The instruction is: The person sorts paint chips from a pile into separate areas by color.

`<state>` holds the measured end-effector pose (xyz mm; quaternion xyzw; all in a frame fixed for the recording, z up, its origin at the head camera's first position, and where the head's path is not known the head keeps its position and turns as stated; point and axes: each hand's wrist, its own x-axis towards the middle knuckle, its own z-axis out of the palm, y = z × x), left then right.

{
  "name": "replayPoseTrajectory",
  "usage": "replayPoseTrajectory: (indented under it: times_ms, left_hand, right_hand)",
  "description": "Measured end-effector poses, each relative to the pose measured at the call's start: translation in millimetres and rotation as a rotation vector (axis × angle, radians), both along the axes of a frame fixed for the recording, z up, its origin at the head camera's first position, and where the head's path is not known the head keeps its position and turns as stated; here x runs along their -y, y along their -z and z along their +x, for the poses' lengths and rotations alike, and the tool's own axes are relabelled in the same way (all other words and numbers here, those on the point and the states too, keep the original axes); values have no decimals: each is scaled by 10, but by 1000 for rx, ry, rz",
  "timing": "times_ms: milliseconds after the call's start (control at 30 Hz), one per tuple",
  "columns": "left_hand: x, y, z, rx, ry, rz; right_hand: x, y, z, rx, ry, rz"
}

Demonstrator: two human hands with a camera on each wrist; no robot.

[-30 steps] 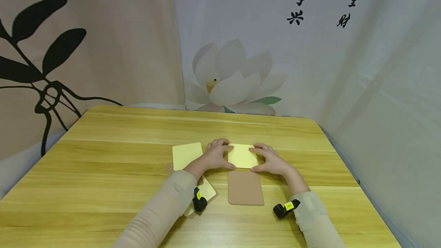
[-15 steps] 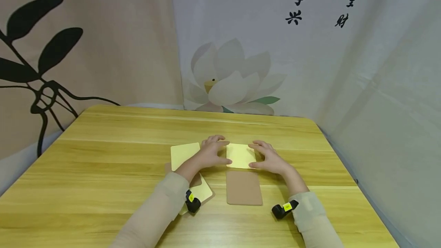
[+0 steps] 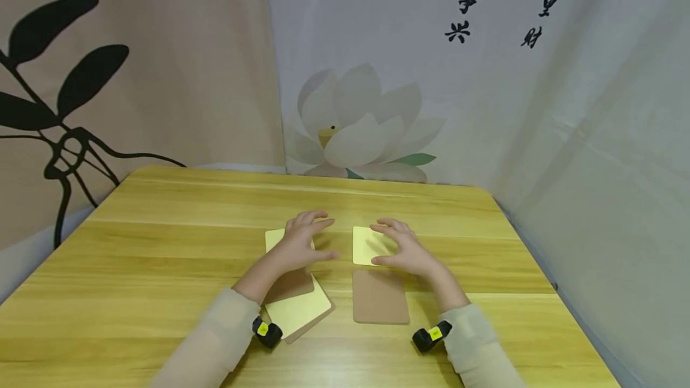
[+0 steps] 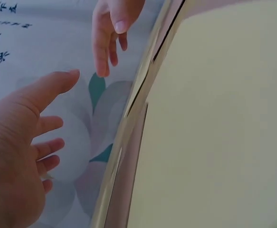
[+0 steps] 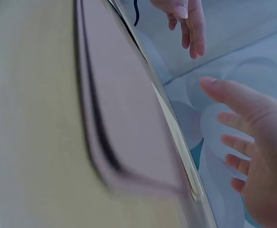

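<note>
Tabletop (image 3: 188, 214), yellow card (image 3: 365, 246) flat, square-on

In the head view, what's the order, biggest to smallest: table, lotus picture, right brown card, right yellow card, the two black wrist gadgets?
1. Table
2. Lotus picture
3. Right brown card
4. Right yellow card, partly covered
5. Left gadget and right gadget: too alike to rank
</note>
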<state>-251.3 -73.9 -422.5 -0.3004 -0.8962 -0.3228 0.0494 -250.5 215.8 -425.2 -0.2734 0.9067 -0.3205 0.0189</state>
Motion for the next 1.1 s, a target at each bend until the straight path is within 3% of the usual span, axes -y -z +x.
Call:
replayPoseTrajectory:
  times_ms: [233,700,1100]
  left_hand:
    - [251,20,70,-22,-20,30]
    - [824,30,94,14,-112,34]
    - [1109,171,103,45,-144,-11]
  right_hand:
    - [274,-28,25,6,-41,-11]
    - [726,-27,-6,43,-115,-52]
    - [1018,34,-87,60,-143,12]
